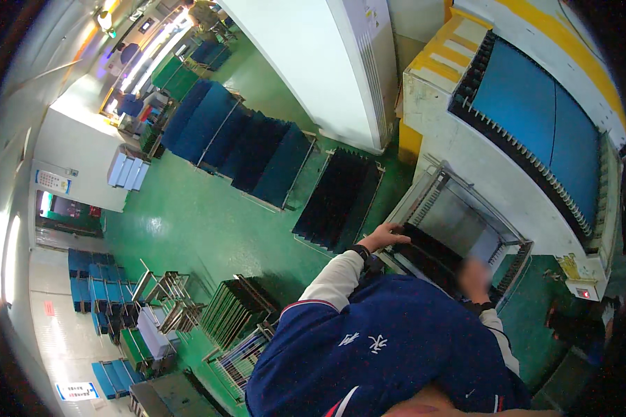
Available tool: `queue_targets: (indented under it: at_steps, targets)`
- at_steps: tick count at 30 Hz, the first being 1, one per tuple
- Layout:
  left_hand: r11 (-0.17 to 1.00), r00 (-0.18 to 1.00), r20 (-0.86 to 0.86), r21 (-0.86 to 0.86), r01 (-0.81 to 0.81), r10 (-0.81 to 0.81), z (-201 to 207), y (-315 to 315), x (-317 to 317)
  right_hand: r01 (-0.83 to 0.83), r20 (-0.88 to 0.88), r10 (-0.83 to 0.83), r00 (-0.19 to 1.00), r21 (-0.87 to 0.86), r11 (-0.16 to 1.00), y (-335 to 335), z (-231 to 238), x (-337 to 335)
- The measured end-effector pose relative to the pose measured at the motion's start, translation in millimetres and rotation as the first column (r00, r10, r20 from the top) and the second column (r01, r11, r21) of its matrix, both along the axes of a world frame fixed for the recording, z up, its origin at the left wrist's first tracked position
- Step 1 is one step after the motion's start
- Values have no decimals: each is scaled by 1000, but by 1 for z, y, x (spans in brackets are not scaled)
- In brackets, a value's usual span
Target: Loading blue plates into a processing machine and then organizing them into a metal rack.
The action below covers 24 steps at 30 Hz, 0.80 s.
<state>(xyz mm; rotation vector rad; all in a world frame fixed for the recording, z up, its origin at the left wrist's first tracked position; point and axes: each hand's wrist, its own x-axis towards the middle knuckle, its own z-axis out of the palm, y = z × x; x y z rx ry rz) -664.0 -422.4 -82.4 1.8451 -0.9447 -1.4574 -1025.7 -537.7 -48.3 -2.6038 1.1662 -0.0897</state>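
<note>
My left hand [382, 238] is at the left end of a stack of dark, thin panels [435, 256], its fingers closed at their edge. At the opposite end is my right hand [474, 280], smeared so that its fingers do not show clearly. The panels stand on edge in the near part of a metal rack [476, 187] with toothed side rails. How many panels the left hand holds cannot be told.
A white machine [435, 104] with a blue belt [528, 90] and black toothed edges stands beyond the rack to the right. Racks of dark panels [341, 201] and blue panels [236, 142] stand ahead left. Metal frames [167, 299] and green boards [233, 313] are left. Other people work far off.
</note>
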Motion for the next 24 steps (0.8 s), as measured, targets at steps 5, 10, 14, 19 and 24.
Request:
queue_targets:
  at_steps: [5,10,14,19,24]
  targets:
    - [1000,999,40,-13,-18,19,9,0,-4,22,20,-22,1000,17,1000,-1,-4,-2]
    - [998,998,13,11,-57,56,9,3,-5,10,-5,-10,1000,31,999,-2,2,1]
    - [998,998,24,25,-54,53,21,1,-7,1,40,-2,999,19,1000,-4,-5,-4]
    - [999,998,23,11,-53,53,19,2,-5,-2,51,3,999,-5,1000,-4,-5,-2]
    - [998,998,-3,25,-62,62,11,1,-4,15,-3,-15,1000,-4,1000,-5,-13,-2]
